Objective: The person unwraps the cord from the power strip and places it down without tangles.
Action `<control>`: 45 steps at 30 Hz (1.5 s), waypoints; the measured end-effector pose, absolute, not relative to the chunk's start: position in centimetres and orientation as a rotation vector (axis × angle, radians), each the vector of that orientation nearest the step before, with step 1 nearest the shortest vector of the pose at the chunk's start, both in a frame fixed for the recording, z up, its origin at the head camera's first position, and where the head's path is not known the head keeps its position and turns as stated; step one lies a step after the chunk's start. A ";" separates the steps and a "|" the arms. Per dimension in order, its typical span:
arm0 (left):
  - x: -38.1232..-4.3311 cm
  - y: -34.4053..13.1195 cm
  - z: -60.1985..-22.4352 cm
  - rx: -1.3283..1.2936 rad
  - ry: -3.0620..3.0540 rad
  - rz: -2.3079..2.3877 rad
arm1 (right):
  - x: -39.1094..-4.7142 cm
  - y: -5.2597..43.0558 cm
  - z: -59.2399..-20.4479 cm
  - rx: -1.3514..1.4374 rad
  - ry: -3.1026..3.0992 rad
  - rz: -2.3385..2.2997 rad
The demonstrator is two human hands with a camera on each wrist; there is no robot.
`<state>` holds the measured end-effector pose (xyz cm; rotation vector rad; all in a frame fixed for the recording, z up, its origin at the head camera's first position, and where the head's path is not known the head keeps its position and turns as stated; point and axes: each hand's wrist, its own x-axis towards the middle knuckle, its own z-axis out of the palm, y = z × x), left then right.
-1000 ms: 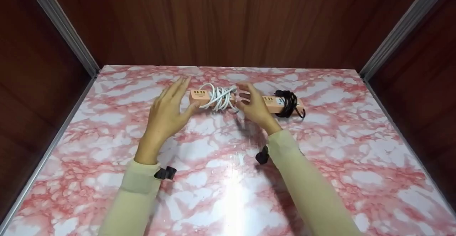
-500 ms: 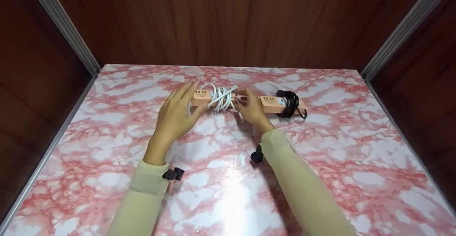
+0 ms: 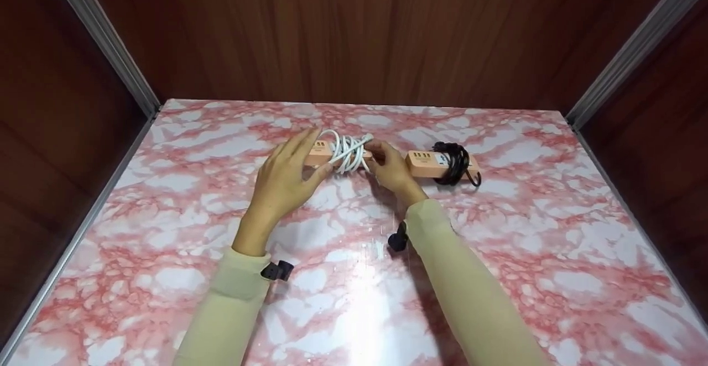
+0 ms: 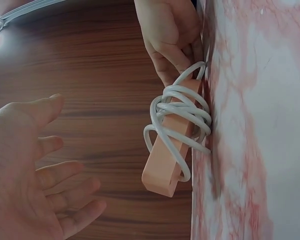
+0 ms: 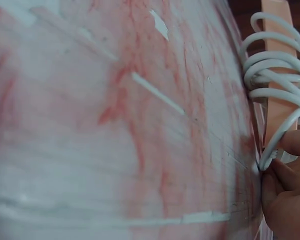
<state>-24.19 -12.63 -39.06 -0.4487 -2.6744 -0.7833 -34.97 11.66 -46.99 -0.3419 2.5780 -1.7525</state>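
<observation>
An orange power strip [image 3: 318,160] lies toward the back of the table, its white cord [image 4: 177,107] wound several times around the middle. My right hand [image 3: 391,171] grips the strip's right end; the right wrist view shows the thumb against its side and curled fingers [image 5: 285,175] beside the cord's lower loop. My left hand [image 3: 285,178] is spread at the other end, fingers loosely extended. In the left wrist view, a gap separates this hand's fingers [image 4: 60,172] from the strip. The left hand covers part of the strip's left end in the head view.
To the right lies a second orange power strip [image 3: 423,168] with a black cord [image 3: 457,162] bundled around it. The table [image 3: 553,233] has a red and white marbled top. Dark wood panels [image 3: 354,34] enclose the back and sides, with metal rails at the corners.
My left hand has moved right, closer to the strip with the white cord. My right hand has moved slightly left and closed its fingers on that strip's right end.
</observation>
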 end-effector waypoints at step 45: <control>-26.1 -11.5 -41.7 -0.497 -2.687 -0.746 | -34.5 11.1 -47.6 -0.374 2.420 -1.961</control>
